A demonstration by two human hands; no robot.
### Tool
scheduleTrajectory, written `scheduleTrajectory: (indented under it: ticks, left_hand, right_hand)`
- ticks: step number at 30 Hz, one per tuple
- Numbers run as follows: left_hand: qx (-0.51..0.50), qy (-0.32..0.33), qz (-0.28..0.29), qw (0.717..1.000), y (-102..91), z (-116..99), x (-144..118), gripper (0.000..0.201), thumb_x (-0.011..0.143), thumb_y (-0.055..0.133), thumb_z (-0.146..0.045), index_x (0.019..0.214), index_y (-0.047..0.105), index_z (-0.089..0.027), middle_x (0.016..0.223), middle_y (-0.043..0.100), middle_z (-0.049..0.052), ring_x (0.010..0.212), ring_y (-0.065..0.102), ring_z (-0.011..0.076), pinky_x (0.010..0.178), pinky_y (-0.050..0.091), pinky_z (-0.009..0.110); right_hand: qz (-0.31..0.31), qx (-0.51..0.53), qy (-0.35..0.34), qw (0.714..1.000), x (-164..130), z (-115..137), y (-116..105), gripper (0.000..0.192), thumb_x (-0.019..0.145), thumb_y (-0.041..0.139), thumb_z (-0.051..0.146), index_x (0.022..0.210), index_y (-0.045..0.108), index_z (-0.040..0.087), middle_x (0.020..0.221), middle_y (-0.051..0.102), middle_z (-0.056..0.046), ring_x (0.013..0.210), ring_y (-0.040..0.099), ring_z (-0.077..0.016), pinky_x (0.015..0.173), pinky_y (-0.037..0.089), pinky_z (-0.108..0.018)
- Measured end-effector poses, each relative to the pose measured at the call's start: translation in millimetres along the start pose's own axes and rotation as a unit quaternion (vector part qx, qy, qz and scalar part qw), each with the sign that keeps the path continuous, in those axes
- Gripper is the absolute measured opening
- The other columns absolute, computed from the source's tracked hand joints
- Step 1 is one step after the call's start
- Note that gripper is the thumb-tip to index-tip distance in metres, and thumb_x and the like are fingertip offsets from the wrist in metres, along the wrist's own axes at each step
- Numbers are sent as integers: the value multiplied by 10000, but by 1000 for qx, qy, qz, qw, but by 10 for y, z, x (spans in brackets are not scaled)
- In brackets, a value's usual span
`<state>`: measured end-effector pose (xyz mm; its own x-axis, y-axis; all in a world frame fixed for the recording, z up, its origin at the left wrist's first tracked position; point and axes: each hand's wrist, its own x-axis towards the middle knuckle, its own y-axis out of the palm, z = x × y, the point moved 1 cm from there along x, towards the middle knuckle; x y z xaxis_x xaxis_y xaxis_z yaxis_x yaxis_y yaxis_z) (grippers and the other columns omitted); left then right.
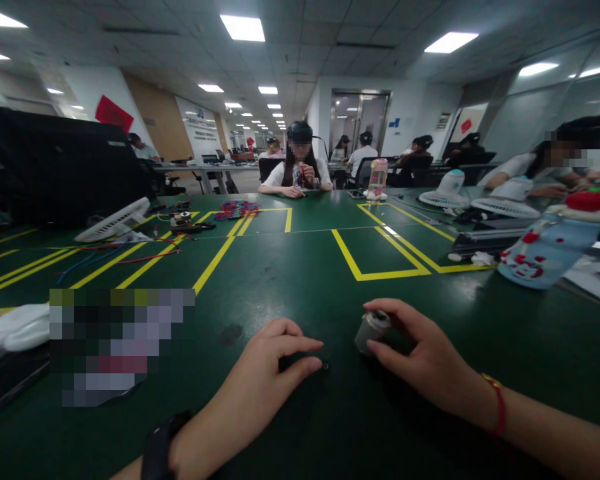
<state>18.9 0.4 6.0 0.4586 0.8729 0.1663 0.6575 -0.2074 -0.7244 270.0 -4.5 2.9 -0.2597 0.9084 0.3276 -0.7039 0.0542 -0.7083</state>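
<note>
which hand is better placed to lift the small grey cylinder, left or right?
Right, most likely. The right hand already has its fingers around the small grey cylinder on the green table. The left hand rests on a small dark part beside it.

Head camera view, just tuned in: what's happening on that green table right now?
A person sits at a green table marked with yellow tape lines. The right hand grips a small grey cylinder between thumb and fingers, just above the tabletop. The left hand rests its fingertips on a small black part lying flat on the table. A blue bottle lies at the right, and a white fan at the left. Other people work at the far side.
</note>
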Motion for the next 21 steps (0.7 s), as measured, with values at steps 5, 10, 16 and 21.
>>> scheduleTrajectory:
  ticks: [5, 10, 16, 21]
  left_hand:
    - [-15, -91, -40, 995, -362, 208, -220, 242, 896, 519, -389, 1022, 691, -275, 949, 615, 14, 863, 599, 196, 744, 457, 302]
    - [-34, -153, -70, 985, -519, 407, -367, 283, 894, 488, -452, 984, 679, -264, 985, 659, 20, 927, 605, 228, 826, 442, 335]
    - [-27, -155, -95, 983, -472, 373, -337, 268, 878, 512, -450, 939, 693, -261, 969, 699, 18, 920, 619, 236, 822, 457, 333]
    - [-18, -155, -101, 983, -469, 371, -331, 275, 888, 498, -460, 932, 685, -262, 930, 699, 4, 887, 626, 219, 805, 457, 309]
  right_hand:
    - [-139, -161, 111, 971, -177, -840, -745, 571, 747, 575, 545, 1230, 492, 252, 1130, 585, -80, 885, 610, -211, 745, 517, -362]
    - [-144, -266, 246, 921, -452, -1465, -1369, 641, 723, 560, 615, 1234, 496, 234, 1019, 619, -128, 645, 606, -192, 576, 476, -335]
    - [-198, -431, 33, 880, -297, -1009, -1100, 742, 689, 613, 565, 1276, 466, 135, 1319, 449, -174, 1239, 392, -338, 1029, 295, -471]
    - [67, -197, -104, 973, 3, -114, -174, 465, 803, 565, 463, 1248, 534, 332, 1319, 471, -43, 1207, 413, -233, 1001, 319, -447]
